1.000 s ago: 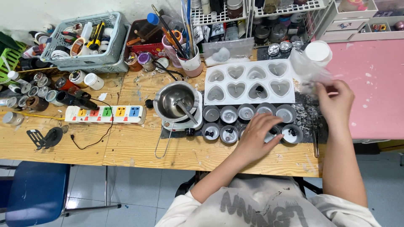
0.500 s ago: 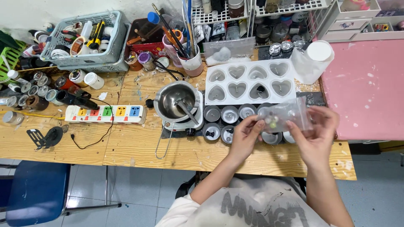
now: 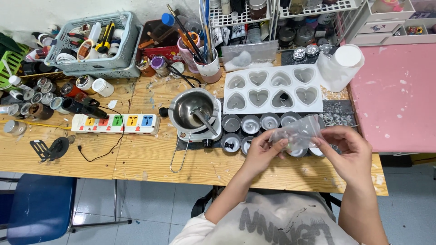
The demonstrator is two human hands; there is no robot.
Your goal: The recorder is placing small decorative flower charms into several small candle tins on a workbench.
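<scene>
Plastic bag, small and clear, is pinched between both hands above the table's near edge: left hand nips its left side, right hand its right. Beneath it sit rows of small metal cups on a dark mat. Behind them lies a white heart-shaped mould. To the left stands a steel pot on a small burner, then a white power strip with coloured sockets. The wooden table is cluttered; a pink board lies right, and a blue chair stands on the tiled floor.
</scene>
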